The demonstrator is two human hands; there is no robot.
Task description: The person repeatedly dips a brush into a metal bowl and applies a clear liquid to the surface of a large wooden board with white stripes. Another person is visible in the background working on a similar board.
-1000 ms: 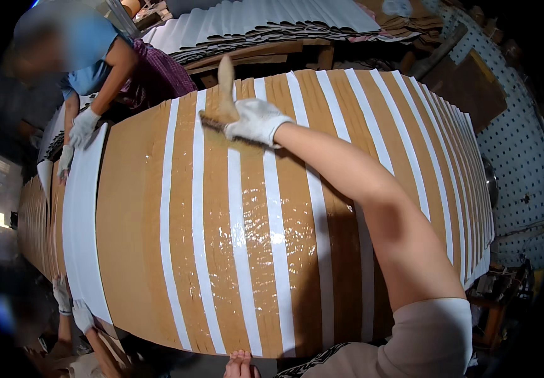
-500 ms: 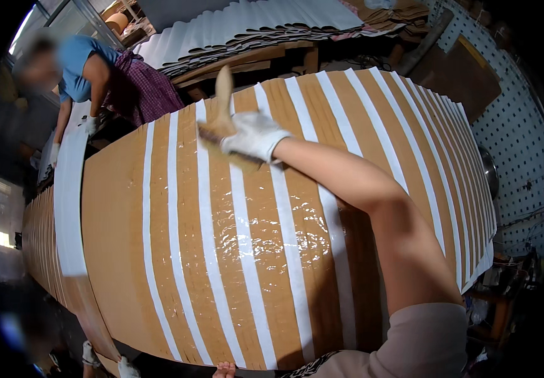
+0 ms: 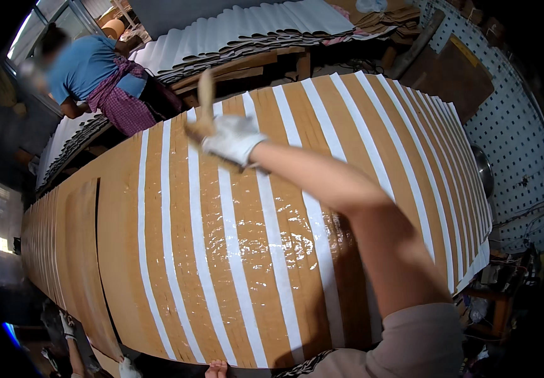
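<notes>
My right hand [image 3: 233,140], in a white glove, is closed on a wide brush [image 3: 206,97] with a pale wooden handle pointing up and away. Its bristles are partly hidden by the glove and blurred, over the far part of the overlapping brown sheets [image 3: 313,189]. White strips show between these sheets, and a wet, glossy coating shines on the middle ones. My left hand [image 3: 216,369] is bare; its fingers curl over the near edge of the sheets, with the rest of it hidden below. Left of the coated part lies a separate brown sheet [image 3: 83,252].
A co-worker in a blue shirt [image 3: 99,69] bends over a stack of white sheets [image 3: 64,135] at the far left. At the near left, another person's gloved hand [image 3: 127,368] touches the loose sheet's end. More stacked white sheets [image 3: 253,28] lie on a bench behind; a perforated wall [image 3: 517,145] stands right.
The sheet held at the left has been laid down, and the co-worker has let go and turned to the stack. My right hand and brush appear slightly farther left in the view.
</notes>
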